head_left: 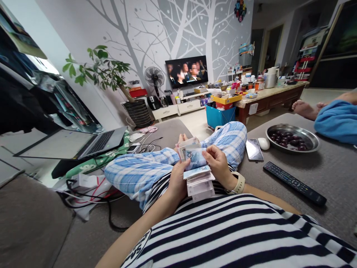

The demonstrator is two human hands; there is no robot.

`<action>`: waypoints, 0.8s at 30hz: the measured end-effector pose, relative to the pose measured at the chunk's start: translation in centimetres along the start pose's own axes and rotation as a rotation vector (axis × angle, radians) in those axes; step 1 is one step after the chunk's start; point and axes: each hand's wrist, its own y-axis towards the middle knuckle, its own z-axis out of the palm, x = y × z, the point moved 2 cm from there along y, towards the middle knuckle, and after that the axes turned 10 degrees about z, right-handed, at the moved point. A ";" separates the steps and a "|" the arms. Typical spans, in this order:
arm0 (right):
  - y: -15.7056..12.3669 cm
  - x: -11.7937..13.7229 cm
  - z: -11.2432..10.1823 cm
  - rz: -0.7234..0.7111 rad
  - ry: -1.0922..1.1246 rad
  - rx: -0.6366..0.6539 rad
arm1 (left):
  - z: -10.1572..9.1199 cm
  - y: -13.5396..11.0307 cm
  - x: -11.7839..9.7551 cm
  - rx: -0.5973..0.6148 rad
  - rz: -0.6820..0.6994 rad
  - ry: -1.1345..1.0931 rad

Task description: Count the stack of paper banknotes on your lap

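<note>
My left hand [177, 175] is closed on a stack of banknotes [192, 152], its thumb lying over their lower edge. The notes stand up in front of me, fanned a little, with a bluish one marked 10 facing me. My right hand [219, 163] pinches the right edge of that front note between thumb and fingers; a pale watch [237, 183] is on this wrist. Below the stack, more notes [199, 182] hang folded over one another by my left palm, down against my striped shirt. What grips their left side is hidden.
On the sofa at right are a phone [254, 150], white mouse [263, 143], remote control [294, 183] and metal bowl of dark fruit [292, 137]. Another person's bare foot [304, 108] rests beyond. At left, an open laptop [97, 143] sits above tangled cables [95, 193].
</note>
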 end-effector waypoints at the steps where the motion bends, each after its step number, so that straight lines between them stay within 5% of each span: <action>1: 0.0 -0.1 0.0 -0.002 -0.021 0.002 | 0.0 0.0 0.1 0.011 -0.011 -0.005; 9: -0.2 -0.2 -0.1 -0.019 -0.046 0.009 | 0.2 0.5 0.8 0.019 -0.054 -0.029; 24: -0.8 0.8 0.1 -0.105 0.038 0.069 | 0.3 -0.8 -0.8 0.043 0.081 0.241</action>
